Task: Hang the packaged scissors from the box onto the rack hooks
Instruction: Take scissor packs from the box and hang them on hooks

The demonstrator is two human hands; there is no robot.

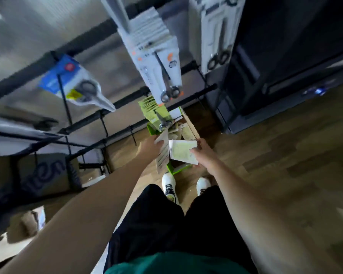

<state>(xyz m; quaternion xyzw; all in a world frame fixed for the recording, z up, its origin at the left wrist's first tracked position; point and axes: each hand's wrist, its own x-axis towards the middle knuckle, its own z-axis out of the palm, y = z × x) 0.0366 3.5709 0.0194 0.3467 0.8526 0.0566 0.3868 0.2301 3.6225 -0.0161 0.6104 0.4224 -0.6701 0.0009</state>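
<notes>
Reaching down over the box [189, 127] on the floor, the left hand [150, 144] grips one pale pack [162, 153] and the right hand [203, 150] pinches another pack [181, 152], both held well below the rack hooks [105, 126] up and to the left.

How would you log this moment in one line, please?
left hand: holds pack | right hand: holds pack | over box | none hung

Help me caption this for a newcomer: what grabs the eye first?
Both bare arms reach down over a box on the wood floor; the left hand and right hand each hold a pale package. Above, packaged scissors hang in stacks from the black rack.
</notes>
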